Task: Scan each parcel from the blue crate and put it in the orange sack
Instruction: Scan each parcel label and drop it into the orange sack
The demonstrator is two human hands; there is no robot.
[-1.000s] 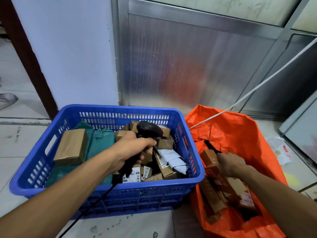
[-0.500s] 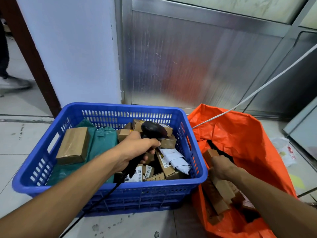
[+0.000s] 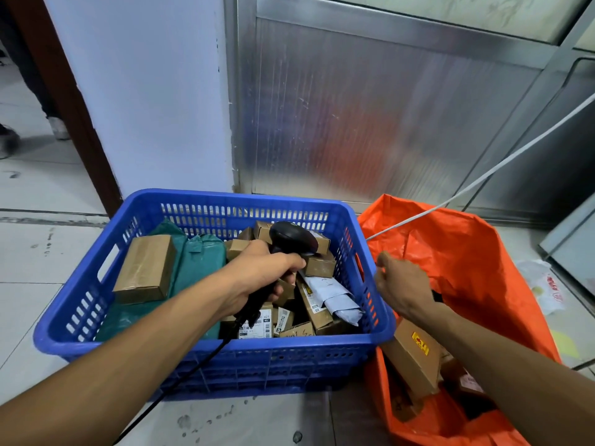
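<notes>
Scanner point(image 3: 291, 239) gripped in left hand point(image 3: 260, 278) above blue crate point(image 3: 206, 352); right hand point(image 3: 402, 284), loosely curled, empty, between crate and orange sack point(image 3: 467, 252).

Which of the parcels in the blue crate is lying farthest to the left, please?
The plain brown box, resting on the green mailer bags by the blue crate's left wall; the other boxes crowd the right side.

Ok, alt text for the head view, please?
Left hand grips a black handheld scanner over a blue plastic crate of parcels; the empty right hand hovers above the orange plastic sack beside it.
</notes>
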